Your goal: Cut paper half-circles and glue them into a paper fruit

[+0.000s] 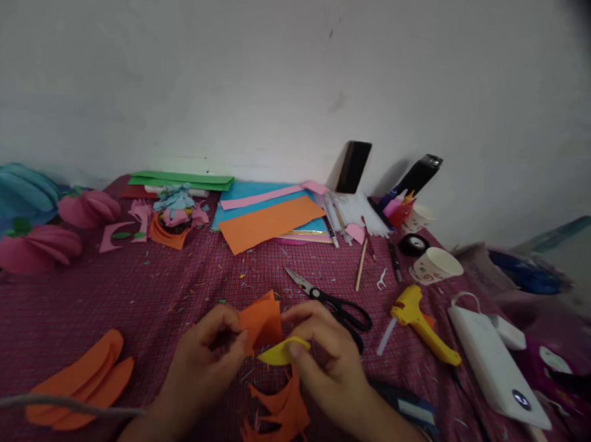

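My left hand (212, 349) pinches the left edge of a folded piece of orange paper (263, 322), which stands up between my two hands. Between the thumb and fingers of my right hand (324, 359) is a small pointed yellow paper piece (278, 353), its tip towards the orange paper. My right fingertips come close to the orange paper's right edge; whether they touch it I cannot tell. Just beyond my right hand lie black-handled scissors (331, 300), blades pointing up and left. Below my hands are curved orange paper offcuts (283, 417).
Rounded orange cutouts (85, 385) lie at front left, with pink paper pumpkins (38, 248) behind. Orange sheets (272, 223) rest at the back. To the right are a yellow glue gun (422, 322), a paper cup (435, 266) and a white power bank (499, 367). A cable (64, 403) crosses front left.
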{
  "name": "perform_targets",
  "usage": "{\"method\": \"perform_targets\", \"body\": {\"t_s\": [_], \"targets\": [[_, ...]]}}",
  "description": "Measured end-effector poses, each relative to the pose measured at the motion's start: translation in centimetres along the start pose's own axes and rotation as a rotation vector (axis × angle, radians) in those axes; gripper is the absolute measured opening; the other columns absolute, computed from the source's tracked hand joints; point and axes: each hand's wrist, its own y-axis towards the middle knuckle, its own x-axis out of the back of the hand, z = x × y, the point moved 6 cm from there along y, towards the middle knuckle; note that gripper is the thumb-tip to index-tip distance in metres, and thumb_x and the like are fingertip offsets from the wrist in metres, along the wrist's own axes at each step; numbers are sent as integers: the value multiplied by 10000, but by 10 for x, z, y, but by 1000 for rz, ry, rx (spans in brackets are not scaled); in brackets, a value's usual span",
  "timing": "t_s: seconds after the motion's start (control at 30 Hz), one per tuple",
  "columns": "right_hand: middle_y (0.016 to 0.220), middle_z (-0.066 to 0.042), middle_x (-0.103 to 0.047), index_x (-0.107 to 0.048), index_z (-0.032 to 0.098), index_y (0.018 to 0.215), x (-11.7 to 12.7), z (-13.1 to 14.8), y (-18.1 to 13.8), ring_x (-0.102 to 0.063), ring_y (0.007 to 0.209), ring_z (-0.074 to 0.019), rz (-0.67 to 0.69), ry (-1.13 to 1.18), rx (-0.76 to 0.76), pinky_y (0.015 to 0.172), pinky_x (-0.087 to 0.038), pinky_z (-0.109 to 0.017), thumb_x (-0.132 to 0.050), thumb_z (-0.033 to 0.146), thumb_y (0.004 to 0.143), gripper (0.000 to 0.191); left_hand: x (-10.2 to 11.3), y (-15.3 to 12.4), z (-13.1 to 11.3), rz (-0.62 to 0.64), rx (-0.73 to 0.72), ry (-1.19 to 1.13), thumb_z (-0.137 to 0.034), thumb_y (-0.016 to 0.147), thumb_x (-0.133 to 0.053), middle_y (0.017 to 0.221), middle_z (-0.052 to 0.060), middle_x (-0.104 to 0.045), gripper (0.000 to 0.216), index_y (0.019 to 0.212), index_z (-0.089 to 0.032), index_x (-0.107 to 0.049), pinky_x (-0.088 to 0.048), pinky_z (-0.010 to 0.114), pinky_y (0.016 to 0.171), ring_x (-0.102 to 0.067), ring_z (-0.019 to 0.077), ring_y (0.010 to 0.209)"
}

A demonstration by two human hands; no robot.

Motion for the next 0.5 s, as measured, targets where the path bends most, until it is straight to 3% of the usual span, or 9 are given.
{"method": "perform_targets", "body": {"t_s": [0.13,0.2,0.3,0.5], "targets": [[750,-11,-619,-624,230,769,22,-5,-2,-581,676,-155,-152,128,-165,607,-454,-257,-560,237,879,127,-10,3,3,125,112,-91,-200,747,-552,669,-5,-655,83,729,-202,-632,-485,229,553,-617,147,615],[669,8,-583,-622,226,762,16,-12,-5,-528,570,-135,-93,247,-298,513,-416,-231,-586,292,863,126,-13,5,3,153,76,-55,-195,756,-533,669,3,-678,138,730,-204,-667,-484,232,559,-625,151,618],[631,26,-549,-607,216,771,-8,-20,-9,-492,532,-117,82,345,-423,491,-387,-216,-610,287,822,87,-16,3,7,170,34,13,-196,760,-537,639,2,-666,150,695,-209,-671,-466,226,546,-598,146,595],[656,16,-550,-548,194,661,-25,-31,-3,-503,601,-124,74,118,-379,559,-390,-231,-595,184,785,133,-29,-7,19,279,266,-145,-288,776,-567,603,-9,-612,164,649,-205,-632,-455,217,505,-553,134,552]]}}
